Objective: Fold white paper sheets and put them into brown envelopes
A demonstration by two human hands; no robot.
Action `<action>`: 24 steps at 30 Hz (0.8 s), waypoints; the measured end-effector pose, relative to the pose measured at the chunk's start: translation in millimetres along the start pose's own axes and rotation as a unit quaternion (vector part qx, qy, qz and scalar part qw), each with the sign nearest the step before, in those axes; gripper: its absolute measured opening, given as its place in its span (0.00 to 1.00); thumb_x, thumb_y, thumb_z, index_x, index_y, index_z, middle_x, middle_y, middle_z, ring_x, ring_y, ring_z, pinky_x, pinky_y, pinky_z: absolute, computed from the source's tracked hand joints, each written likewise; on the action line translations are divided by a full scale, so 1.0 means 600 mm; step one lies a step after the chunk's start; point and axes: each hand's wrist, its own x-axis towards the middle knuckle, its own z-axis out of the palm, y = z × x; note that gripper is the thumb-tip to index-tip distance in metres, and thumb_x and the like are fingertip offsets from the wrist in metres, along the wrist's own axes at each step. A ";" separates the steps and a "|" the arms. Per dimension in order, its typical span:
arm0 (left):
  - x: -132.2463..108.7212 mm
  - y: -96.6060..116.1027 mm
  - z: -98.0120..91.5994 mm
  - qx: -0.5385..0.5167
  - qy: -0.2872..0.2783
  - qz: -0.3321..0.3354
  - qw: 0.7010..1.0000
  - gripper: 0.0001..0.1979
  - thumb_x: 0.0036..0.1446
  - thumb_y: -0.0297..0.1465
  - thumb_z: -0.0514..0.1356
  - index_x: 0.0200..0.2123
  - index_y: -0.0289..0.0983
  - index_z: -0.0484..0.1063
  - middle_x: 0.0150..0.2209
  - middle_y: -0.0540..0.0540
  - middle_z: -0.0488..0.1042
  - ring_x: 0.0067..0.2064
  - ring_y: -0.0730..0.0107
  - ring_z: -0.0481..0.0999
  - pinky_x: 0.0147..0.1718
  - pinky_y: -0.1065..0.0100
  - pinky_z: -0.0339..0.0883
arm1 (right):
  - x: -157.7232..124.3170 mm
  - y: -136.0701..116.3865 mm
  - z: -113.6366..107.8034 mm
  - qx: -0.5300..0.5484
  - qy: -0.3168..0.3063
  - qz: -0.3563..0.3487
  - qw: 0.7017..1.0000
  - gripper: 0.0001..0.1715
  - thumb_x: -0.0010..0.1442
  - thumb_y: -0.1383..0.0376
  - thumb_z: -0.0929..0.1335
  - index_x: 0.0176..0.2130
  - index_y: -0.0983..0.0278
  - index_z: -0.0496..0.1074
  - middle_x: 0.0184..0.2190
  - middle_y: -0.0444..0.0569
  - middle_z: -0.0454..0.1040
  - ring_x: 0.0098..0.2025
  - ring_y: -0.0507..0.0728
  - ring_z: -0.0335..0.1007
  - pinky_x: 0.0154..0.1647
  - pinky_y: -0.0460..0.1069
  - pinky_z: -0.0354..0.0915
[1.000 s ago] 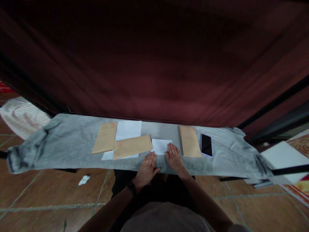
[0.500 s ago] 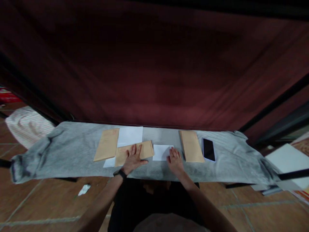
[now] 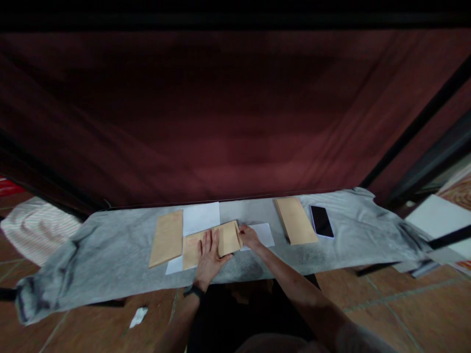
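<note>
My left hand (image 3: 209, 257) lies flat with fingers spread on a brown paper envelope (image 3: 228, 237), pressing it against the cloth-covered surface. At the envelope's right end, my right hand (image 3: 249, 236) has its fingers closed on the flap (image 3: 239, 234). A folded white sheet of paper (image 3: 265, 234) lies partly under my right hand and wrist. Beneath the envelope's left part, a larger white sheet (image 3: 201, 217) sticks out at the top and lower left. Another brown envelope or stack of them (image 3: 166, 238) rests just to the left.
A stack of brown envelopes (image 3: 296, 220) lies to the right, with a phone (image 3: 322, 221) beside it. Grey cloth (image 3: 110, 250) covers the narrow bench. A dark red panel (image 3: 235, 122) rises behind it. A crumpled white tissue (image 3: 139, 317) is on the tiled floor.
My right hand has moved left from the folded white sheet to the envelope's right end and closed on its flap. My left hand stays on the envelope. The view has tilted slightly.
</note>
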 end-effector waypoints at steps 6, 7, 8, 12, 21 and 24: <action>0.021 0.029 -0.047 0.018 0.018 0.073 0.997 0.54 0.52 0.49 0.66 0.74 0.34 0.45 0.75 0.26 0.39 0.75 0.36 0.42 0.68 0.34 0.39 | -0.055 0.030 -0.023 0.113 0.006 -0.084 0.990 0.08 0.63 0.68 0.61 0.38 0.61 0.69 0.32 0.42 0.76 0.35 0.53 0.73 0.35 0.45 0.66; 0.027 0.034 -0.058 0.024 0.014 0.092 0.995 0.54 0.51 0.48 0.67 0.73 0.35 0.47 0.75 0.26 0.40 0.75 0.35 0.43 0.67 0.33 0.38 | -0.064 0.033 -0.027 0.127 0.008 -0.097 0.987 0.07 0.63 0.67 0.61 0.38 0.60 0.68 0.32 0.41 0.75 0.35 0.53 0.72 0.36 0.45 0.66; 0.033 0.039 -0.068 0.030 0.009 0.110 0.993 0.53 0.50 0.47 0.68 0.73 0.35 0.48 0.74 0.26 0.42 0.74 0.35 0.44 0.68 0.33 0.37 | -0.072 0.036 -0.031 0.139 0.012 -0.109 0.984 0.07 0.63 0.67 0.61 0.39 0.60 0.68 0.31 0.41 0.75 0.35 0.53 0.72 0.36 0.45 0.66; 0.048 0.051 -0.093 0.037 -0.012 0.164 0.986 0.52 0.49 0.46 0.68 0.73 0.37 0.51 0.72 0.29 0.53 0.73 0.37 0.49 0.68 0.33 0.34 | -0.093 0.046 -0.044 0.177 0.039 -0.147 0.972 0.06 0.61 0.69 0.62 0.38 0.58 0.66 0.28 0.39 0.72 0.34 0.53 0.71 0.37 0.45 0.64; 0.037 0.070 -0.095 0.017 0.013 0.204 0.979 0.49 0.52 0.45 0.66 0.71 0.33 0.52 0.63 0.29 0.66 0.66 0.41 0.63 0.68 0.35 0.40 | -0.114 0.073 -0.049 0.196 0.120 -0.093 0.969 0.08 0.56 0.71 0.63 0.36 0.60 0.68 0.25 0.40 0.70 0.27 0.53 0.68 0.30 0.46 0.65; 0.034 0.080 -0.088 0.018 0.014 0.203 0.979 0.49 0.52 0.44 0.67 0.71 0.33 0.52 0.62 0.28 0.66 0.65 0.40 0.64 0.68 0.34 0.41 | -0.127 0.069 -0.070 0.190 0.163 -0.096 0.963 0.11 0.59 0.70 0.64 0.42 0.61 0.71 0.36 0.47 0.75 0.38 0.56 0.73 0.41 0.49 0.69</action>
